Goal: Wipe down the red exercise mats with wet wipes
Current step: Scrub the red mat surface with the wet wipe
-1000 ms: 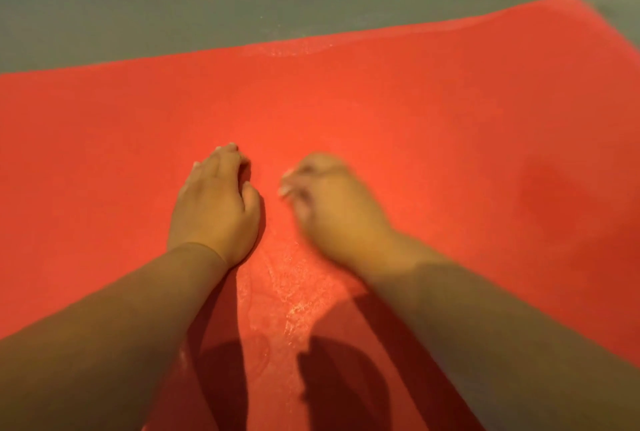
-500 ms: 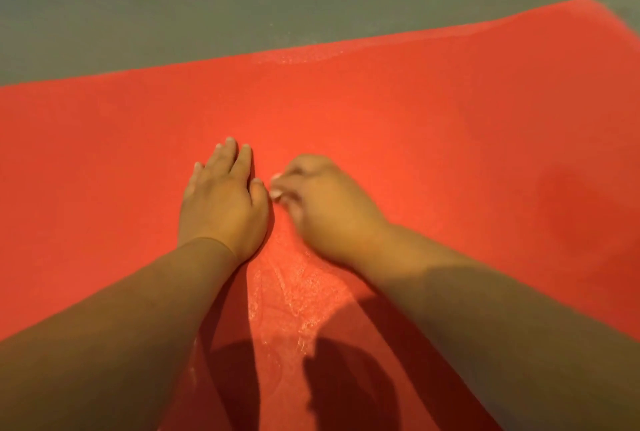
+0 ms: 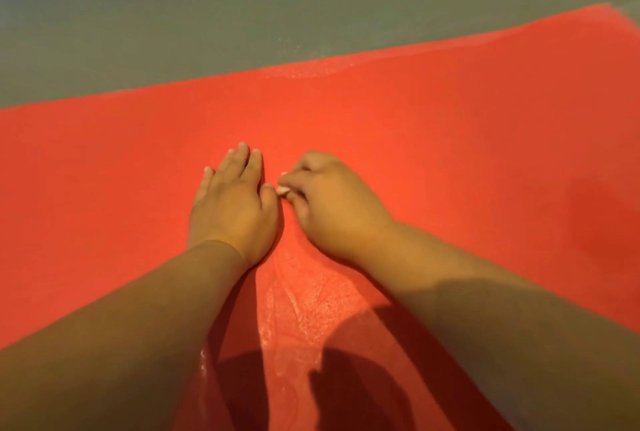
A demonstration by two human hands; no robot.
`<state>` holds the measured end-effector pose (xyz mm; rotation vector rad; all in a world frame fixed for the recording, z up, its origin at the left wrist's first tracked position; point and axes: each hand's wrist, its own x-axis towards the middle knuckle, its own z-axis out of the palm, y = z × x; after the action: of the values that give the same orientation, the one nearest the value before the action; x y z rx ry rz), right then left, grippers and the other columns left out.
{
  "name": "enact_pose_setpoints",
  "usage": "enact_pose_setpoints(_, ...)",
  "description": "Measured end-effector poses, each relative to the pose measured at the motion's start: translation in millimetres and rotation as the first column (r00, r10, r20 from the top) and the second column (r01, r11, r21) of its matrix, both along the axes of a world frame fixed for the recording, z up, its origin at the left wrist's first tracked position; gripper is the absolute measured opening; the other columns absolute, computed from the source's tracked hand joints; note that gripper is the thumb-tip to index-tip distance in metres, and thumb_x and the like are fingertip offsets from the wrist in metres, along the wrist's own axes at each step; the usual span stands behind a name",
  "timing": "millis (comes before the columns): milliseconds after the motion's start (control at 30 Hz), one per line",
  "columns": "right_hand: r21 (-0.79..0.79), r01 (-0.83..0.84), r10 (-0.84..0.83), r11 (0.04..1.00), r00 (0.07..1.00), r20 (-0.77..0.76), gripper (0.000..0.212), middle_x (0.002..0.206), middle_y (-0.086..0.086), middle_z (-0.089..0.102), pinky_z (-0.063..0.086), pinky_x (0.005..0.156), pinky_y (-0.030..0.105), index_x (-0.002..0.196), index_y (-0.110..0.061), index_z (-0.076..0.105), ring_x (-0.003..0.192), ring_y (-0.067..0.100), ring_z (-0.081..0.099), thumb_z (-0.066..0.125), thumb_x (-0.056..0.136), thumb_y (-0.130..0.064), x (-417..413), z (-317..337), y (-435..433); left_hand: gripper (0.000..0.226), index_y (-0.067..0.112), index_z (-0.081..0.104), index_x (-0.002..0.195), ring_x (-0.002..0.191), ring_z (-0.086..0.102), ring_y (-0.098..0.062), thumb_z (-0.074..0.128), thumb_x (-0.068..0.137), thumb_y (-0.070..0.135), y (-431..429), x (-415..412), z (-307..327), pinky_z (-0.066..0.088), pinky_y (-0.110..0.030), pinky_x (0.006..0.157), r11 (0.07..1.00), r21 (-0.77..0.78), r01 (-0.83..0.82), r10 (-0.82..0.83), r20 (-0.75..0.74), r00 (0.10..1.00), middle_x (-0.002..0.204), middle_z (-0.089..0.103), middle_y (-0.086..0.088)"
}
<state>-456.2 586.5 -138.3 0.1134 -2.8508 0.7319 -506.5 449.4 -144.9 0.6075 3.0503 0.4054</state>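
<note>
Head view: the red mat (image 3: 415,140) lies flat on the grey floor (image 3: 242,15), and the left hand (image 3: 232,202) rests on it palm down with its fingers straight. Just to the right of the left hand, almost touching its thumb, the right hand (image 3: 332,209) is curled tight around a small white wet wipe (image 3: 282,190), of which only a scrap shows.

On the near side of the left hand, between the forearms, a glistening wet streak (image 3: 304,299) marks ground already covered. A fainter sheen shows at the mat's edge beyond the left hand. Everything to either side of the left hand looks matte and dry, so I'd say most of the wiping is left.

The mat's long axis runs left to right, rising slightly rightward, with one end showing far right of the left hand.
</note>
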Motion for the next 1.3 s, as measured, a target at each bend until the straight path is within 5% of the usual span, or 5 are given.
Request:
enact_pose_setpoints(300, 0.243, 0.608, -0.63, 0.756, 0.776, 0.019, 0.028, 0.105, 0.028, 0.065, 0.041, 0.089, 0.039, 0.102, 0.005, 0.068, 0.102, 0.038, 0.058, 0.048, 0.093, -0.012, -35.8, 18.7, 154.9, 0.072, 0.025, 0.002, 0.153, 0.147, -0.004, -0.014, 0.009, 0.086, 0.052, 3.5, -28.8, -5.3, -0.001, -0.042, 0.119, 0.972, -0.202, 0.124, -0.124, 0.016, 0.992, 0.161, -0.005, 0.003)
enact_pose_setpoints(567, 0.106, -0.128, 0.132, 0.986, 0.991, -0.031, 0.021, 0.095, 0.012, 0.062, 0.042, 0.084, 0.034, 0.105, -0.011, 0.07, 0.091, 0.029, 0.057, 0.055, 0.09, -0.016, -29.9, 7.0, 28.3, 0.065, 0.03, 0.008, 0.153, 0.147, 0.001, -0.011, 0.015, 0.091, 0.049, 8.7, -71.4, -7.3, 0.001, -0.042, 0.118, 0.967, -0.173, 0.186, -0.188, 0.005, 0.982, 0.16, 0.0, 0.01)
enact_pose_setpoints(800, 0.348, 0.644, -0.696, 0.681, 0.717, 0.034, 0.029, 0.108, 0.029, 0.064, 0.046, 0.088, 0.041, 0.102, 0.007, 0.067, 0.103, 0.041, 0.06, 0.051, 0.093, -0.016, -67.3, 23.5, 182.7, 0.055, 0.03, 0.013, 0.152, 0.147, 0.002, -0.011, 0.025, 0.099, 0.039, 21.8, -112.6, -7.6, 0.001, -0.039, 0.118, 0.969, -0.105, 0.223, -0.224, 0.002, 0.975, 0.16, 0.003, 0.007)
enact_pose_setpoints(1067, 0.063, 0.066, -0.055, 0.996, 0.985, -0.163, 0.015, 0.094, 0.008, 0.065, 0.039, 0.079, 0.029, 0.095, -0.014, 0.07, 0.089, 0.023, 0.058, 0.06, 0.086, -0.018, -94.7, 0.3, 52.9, 0.052, 0.026, 0.022, 0.151, 0.147, 0.006, -0.013, 0.03, 0.1, 0.034, 29.9, -156.8, -7.2, 0.002, -0.039, 0.117, 0.975, -0.047, 0.215, -0.216, -0.02, 0.976, 0.16, 0.009, 0.003)
enact_pose_setpoints(1300, 0.212, 0.684, -0.688, 0.698, 0.723, -0.065, 0.026, 0.111, 0.024, 0.065, 0.046, 0.089, 0.036, 0.105, 0.001, 0.069, 0.105, 0.036, 0.06, 0.05, 0.092, -0.012, -135.1, 10.1, 160.8, 0.052, 0.011, 0.039, 0.144, 0.142, 0.026, -0.025, 0.034, 0.095, 0.028, 34.8, -167.4, -5.4, 0.017, -0.038, 0.116, 0.997, 0.052, 0.053, -0.047, -0.108, 0.993, 0.155, 0.029, -0.012)
